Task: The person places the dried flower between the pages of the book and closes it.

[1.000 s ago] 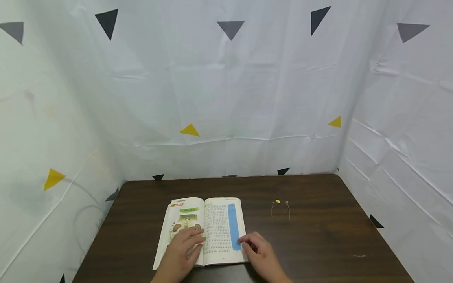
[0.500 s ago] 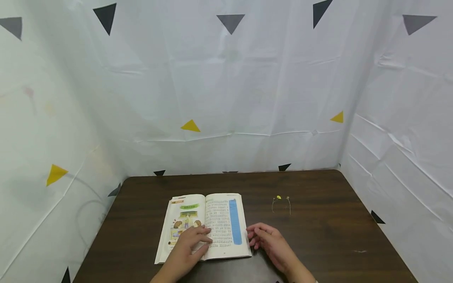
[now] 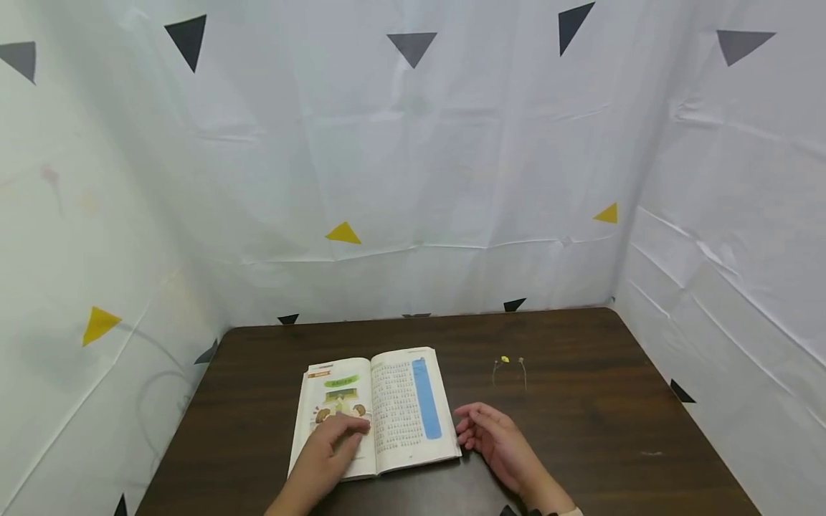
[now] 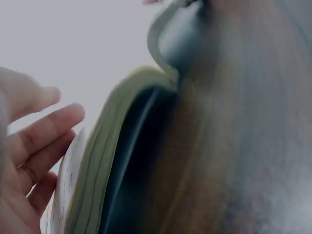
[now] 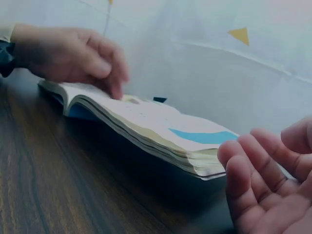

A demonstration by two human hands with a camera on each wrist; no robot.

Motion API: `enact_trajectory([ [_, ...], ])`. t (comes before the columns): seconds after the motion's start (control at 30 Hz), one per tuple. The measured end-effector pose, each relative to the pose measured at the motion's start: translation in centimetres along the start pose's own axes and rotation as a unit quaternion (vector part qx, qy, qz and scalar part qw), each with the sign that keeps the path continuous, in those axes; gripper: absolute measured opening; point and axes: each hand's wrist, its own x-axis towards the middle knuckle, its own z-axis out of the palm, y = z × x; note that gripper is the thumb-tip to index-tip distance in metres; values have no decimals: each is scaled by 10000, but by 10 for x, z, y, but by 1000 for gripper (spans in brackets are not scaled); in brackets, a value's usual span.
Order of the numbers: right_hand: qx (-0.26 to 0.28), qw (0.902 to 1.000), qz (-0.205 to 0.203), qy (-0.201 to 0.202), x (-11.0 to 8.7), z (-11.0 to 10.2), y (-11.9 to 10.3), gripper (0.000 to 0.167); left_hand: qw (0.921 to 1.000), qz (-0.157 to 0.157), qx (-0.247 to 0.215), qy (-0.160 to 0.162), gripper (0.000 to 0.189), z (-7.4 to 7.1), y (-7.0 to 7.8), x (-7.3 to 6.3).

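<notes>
Book [image 3: 410,401] already open on table [image 3: 581,408]; small flowers [image 3: 505,360] lie apart, untouched. Left hand [image 3: 327,447] over left page [image 3: 340,393], fingers relaxed, contact unclear. Right hand [image 3: 495,438] just beside book, fingers loosely curled, holding nothing.

Left page [image 3: 340,400]: partly hidden by left hand [image 3: 328,453] | print [image 3: 396,405]: too small to read | yellow item [image 3: 505,360]: too small to identify | right hand [image 5: 280,200]: cut by right-wrist view's edge | table [image 4: 239,146]: blurred, left wrist view

L wrist [image 5: 24,48] w/ dk band [image 5: 6,58], pale cuff [image 5: 7,32]; R wrist [image 3: 540,493] w/ blk strap [image 3: 533,512].
</notes>
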Motion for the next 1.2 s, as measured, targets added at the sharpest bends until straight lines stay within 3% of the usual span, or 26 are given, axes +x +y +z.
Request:
enact_trajectory([
  [0.03,17,10000,17,83,0,1,0,42,9982,286,528,-12,26,2,-2,0],
  [0.1,5,9996,59,278,0,2,-2,38,9872,775,1388,-148,34,5,-4,-2],
  [0.2,-236,9977,130,619,-3,1,-7,33,9720,1027,2074,-412,48,12,-6,-5],
  [0.27,-542,9945,136,882,-4,-3,-14,33,9662,1066,2297,-487,54,16,-5,-5],
  [0.37,-1160,9857,240,1200,-5,-16,-28,35,9618,1109,2459,-464,53,21,-2,-3],
  [0.43,-1763,9736,342,1412,-6,-28,-38,35,9579,1177,2579,-459,50,25,2,-2],
  [0.6,-3393,9195,585,1897,-7,-60,-57,39,9481,1213,2846,-732,47,31,13,-6],
  [0.7,-3891,8997,724,1843,-7,-74,-62,55,9471,1132,2876,-867,46,31,19,-11],
  [0.83,-4221,8868,842,1681,-4,-82,-65,59,9481,936,2914,-856,44,27,22,-14],
  [1.07,-4696,8614,847,1739,-2,-81,-67,58,9489,538,2960,-954,51,23,18,-11],
  [1.2,-4902,8507,833,1707,-1,-82,-70,58,9480,542,3007,-885,54,22,15,-7],
])
